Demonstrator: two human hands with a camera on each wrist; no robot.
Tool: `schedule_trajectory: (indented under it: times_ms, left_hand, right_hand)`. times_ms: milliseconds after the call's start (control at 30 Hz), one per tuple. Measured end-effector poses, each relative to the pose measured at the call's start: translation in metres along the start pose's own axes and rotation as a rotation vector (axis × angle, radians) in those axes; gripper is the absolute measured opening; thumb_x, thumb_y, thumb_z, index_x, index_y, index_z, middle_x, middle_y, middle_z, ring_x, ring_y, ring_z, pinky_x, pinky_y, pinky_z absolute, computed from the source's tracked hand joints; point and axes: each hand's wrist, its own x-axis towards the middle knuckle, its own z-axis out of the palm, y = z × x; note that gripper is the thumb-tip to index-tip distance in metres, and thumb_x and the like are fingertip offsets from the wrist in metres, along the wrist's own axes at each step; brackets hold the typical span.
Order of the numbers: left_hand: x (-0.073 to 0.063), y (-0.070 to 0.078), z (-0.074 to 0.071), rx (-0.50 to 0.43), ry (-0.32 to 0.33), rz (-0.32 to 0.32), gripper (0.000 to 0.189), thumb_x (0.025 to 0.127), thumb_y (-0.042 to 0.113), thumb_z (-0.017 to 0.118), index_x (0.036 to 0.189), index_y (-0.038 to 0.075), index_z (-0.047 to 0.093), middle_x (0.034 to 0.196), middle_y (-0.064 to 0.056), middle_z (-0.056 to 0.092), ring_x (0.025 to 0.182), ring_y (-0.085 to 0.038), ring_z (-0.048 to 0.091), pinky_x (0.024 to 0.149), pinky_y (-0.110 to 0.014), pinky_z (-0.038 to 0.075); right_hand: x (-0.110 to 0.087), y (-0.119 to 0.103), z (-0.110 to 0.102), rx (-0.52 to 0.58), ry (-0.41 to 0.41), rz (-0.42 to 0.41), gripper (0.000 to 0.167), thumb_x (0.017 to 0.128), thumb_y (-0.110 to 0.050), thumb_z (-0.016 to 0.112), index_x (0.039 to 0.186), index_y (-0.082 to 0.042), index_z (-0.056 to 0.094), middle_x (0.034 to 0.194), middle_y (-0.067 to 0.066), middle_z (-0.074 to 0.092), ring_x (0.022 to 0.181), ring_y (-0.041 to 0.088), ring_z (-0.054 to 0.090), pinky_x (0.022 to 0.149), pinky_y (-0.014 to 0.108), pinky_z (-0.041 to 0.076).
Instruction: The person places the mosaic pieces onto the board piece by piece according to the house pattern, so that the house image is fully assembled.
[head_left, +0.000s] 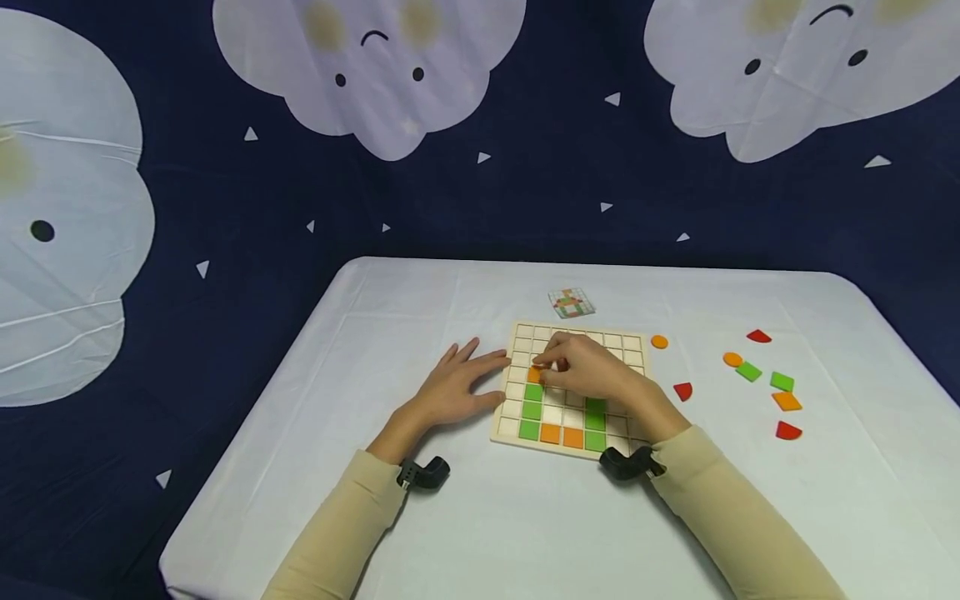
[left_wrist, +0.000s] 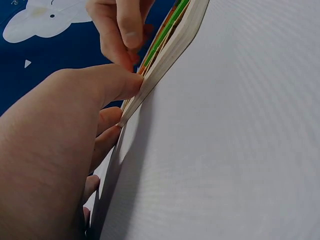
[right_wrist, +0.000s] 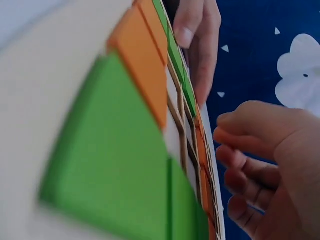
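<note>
My left hand [head_left: 457, 388] is spread on the white table, its thumb and index finger touching the left edge of a wooden grid board [head_left: 506, 439]. Over the board, my right hand [head_left: 583, 367] has bent fingers, the tips beside an orange tile [head_left: 534, 374] in the left part. In the right wrist view the right thumb and index fingertips [right_wrist: 223, 120] are close together; whether they pinch a tile cannot be made out. Below that tile runs a column of green tiles [head_left: 532, 411]. Orange tiles [head_left: 551, 433] line the bottom row, and more green tiles [head_left: 595, 419] stand at their right.
Behind the board lies a small pattern card [head_left: 572, 302]. Loose pieces are scattered to the right: orange circles [head_left: 659, 342], red wedges [head_left: 683, 391], green tiles [head_left: 782, 381] and an orange parallelogram [head_left: 787, 401]. A dark blue cloud-patterned cloth [head_left: 450, 208] hangs beyond the table.
</note>
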Motion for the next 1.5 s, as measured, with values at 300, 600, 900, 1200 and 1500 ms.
schedule_trajectory:
  times_ms: [300, 600, 900, 1200, 1500]
  left_hand:
    - [0.001, 0.005, 0.005, -0.004, -0.017, -0.001, 0.059, 0.09, 0.055, 0.053, 0.144, 0.031, 0.046, 0.149, 0.017, 0.035, 0.145, -0.023, 0.012, 0.116, -0.045, 0.002]
    - [0.005, 0.008, 0.001, 0.004, -0.016, 0.001, 0.06, 0.09, 0.057, 0.052, 0.144, 0.032, 0.046, 0.149, 0.017, 0.035, 0.145, -0.022, 0.012, 0.116, -0.044, 0.002]
    - [-0.005, 0.005, -0.002, 0.003, -0.002, -0.015, 0.059, 0.09, 0.053, 0.054, 0.143, 0.029, 0.047, 0.149, 0.015, 0.036, 0.145, -0.025, 0.013, 0.116, -0.047, 0.003]
    - [-0.004, 0.005, 0.0, 0.016, -0.01, -0.01, 0.059, 0.09, 0.054, 0.054, 0.143, 0.031, 0.047, 0.149, 0.015, 0.036, 0.145, -0.023, 0.013, 0.116, -0.045, 0.003]
    - [0.0, 0.005, 0.0, 0.027, 0.002, -0.005, 0.059, 0.09, 0.054, 0.054, 0.143, 0.031, 0.047, 0.149, 0.015, 0.036, 0.145, -0.023, 0.013, 0.116, -0.046, 0.003]
  right_hand:
    - [-0.046, 0.023, -0.028, 0.048, 0.075, 0.124, 0.025, 0.089, -0.018, 0.067, 0.112, -0.01, 0.073, 0.099, -0.003, 0.064, 0.07, 0.013, 0.053, 0.06, 0.03, 0.048]
    - [-0.092, 0.046, -0.057, -0.027, 0.124, 0.241, 0.03, 0.085, -0.02, 0.073, 0.113, -0.008, 0.072, 0.089, -0.003, 0.061, 0.072, 0.017, 0.051, 0.052, 0.028, 0.043]
    - [-0.123, 0.061, -0.065, -0.095, 0.105, 0.325, 0.041, 0.08, -0.035, 0.078, 0.114, -0.015, 0.071, 0.091, -0.001, 0.06, 0.073, 0.015, 0.05, 0.055, 0.027, 0.043]
    - [-0.142, 0.069, -0.069, -0.046, 0.05, 0.346, 0.043, 0.076, -0.037, 0.081, 0.112, -0.016, 0.071, 0.091, -0.003, 0.056, 0.079, 0.016, 0.05, 0.063, 0.026, 0.041]
    - [-0.144, 0.074, -0.073, -0.041, 0.053, 0.334, 0.03, 0.079, -0.013, 0.077, 0.109, -0.015, 0.072, 0.095, -0.003, 0.059, 0.077, 0.016, 0.052, 0.063, 0.026, 0.044]
